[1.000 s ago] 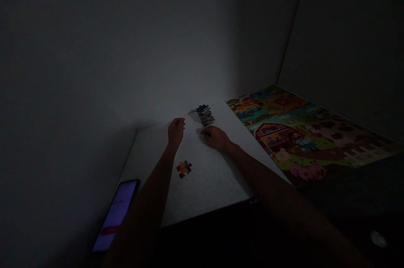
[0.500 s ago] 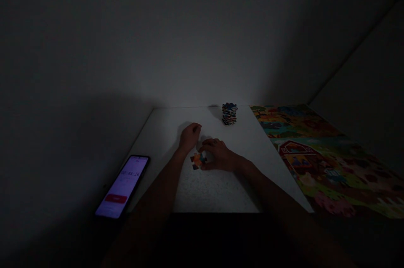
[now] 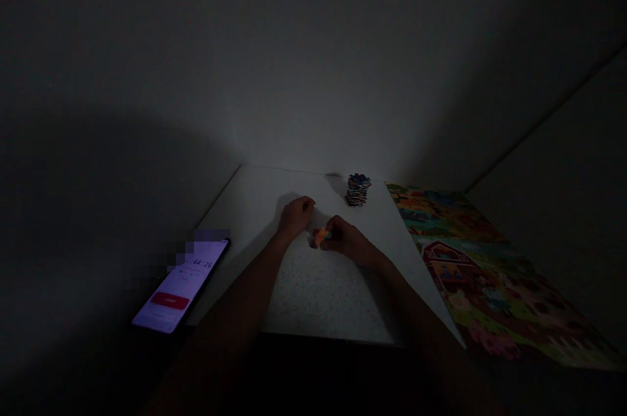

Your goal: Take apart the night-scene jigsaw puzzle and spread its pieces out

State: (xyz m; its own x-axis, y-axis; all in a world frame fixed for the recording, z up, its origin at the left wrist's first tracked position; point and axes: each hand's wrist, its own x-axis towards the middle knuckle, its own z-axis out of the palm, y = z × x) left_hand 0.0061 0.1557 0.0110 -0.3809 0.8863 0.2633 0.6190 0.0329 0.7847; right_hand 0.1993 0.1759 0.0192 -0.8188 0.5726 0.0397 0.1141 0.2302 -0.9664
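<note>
Two grey walls (image 3: 313, 76) meet behind a white speckled tabletop (image 3: 313, 298) in a dim room. On it, the right hand (image 3: 345, 240) pinches a small orange-and-teal jigsaw piece (image 3: 321, 238) in its fingers, just beside the left hand (image 3: 295, 219), which is curled shut and looks empty. Farther back stands a stack of jigsaw pieces (image 3: 358, 190). A farm-scene puzzle (image 3: 490, 279) with a red barn lies to the right, and a lit smartphone (image 3: 180, 287) lies beside the tabletop's left edge.
</note>
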